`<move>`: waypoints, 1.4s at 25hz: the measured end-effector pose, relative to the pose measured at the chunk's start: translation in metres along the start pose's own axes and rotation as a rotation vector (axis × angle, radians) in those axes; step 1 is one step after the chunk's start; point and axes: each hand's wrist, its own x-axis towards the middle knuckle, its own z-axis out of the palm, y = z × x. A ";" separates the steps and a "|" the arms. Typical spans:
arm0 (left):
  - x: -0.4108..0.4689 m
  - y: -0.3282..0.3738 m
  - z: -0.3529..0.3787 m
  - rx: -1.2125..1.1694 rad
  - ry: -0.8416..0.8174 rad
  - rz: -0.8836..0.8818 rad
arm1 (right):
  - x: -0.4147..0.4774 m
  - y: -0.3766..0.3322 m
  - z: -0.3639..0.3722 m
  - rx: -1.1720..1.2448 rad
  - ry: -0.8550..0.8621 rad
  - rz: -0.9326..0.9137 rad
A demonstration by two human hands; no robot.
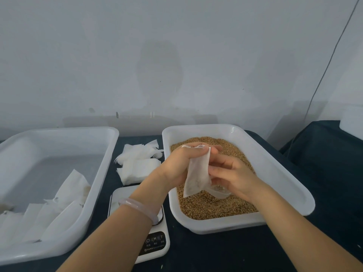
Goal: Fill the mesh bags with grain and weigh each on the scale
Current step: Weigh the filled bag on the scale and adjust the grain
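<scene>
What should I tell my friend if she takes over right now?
The left hand grips the mesh bag by its top, over the grain tray. The right hand holds what looks like a clear cup by the bag's bottom. Empty bags lie between the trays, with the scale in front of them.
Done: several bags lie in the left tray.
Left: fill this bag, weigh it, then do the pile.

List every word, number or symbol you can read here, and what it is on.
"M": control panel of the scale, middle button.
"T": same panel, right button.
Power symbol: same panel, left button.
Captions under the buttons and the print line below them: too blurred to read.
No weight reading shows.
Grain tray and mesh bag: no text.
</scene>
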 end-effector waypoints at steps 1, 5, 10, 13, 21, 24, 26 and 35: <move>0.000 0.000 0.000 -0.030 -0.006 -0.002 | 0.001 0.000 0.001 -0.037 0.021 -0.005; 0.000 0.000 -0.006 -0.025 -0.006 -0.003 | 0.003 -0.003 0.007 -0.045 0.045 -0.001; -0.023 0.017 -0.026 0.260 0.210 0.113 | 0.022 -0.014 0.031 -0.129 0.159 -0.070; -0.065 0.028 -0.056 0.541 0.202 0.067 | 0.040 -0.012 0.053 -0.108 0.246 -0.066; -0.122 0.030 -0.104 0.961 0.665 -0.157 | 0.065 0.014 0.119 -0.576 -0.004 -0.076; -0.121 0.026 -0.111 1.250 0.644 -0.214 | 0.071 0.019 0.133 -0.928 -0.065 -0.119; -0.115 0.020 -0.109 1.452 0.606 -0.245 | 0.072 0.021 0.139 -1.067 -0.105 -0.083; -0.090 -0.005 -0.109 1.854 0.407 -0.483 | 0.074 0.022 0.145 -1.275 -0.324 0.086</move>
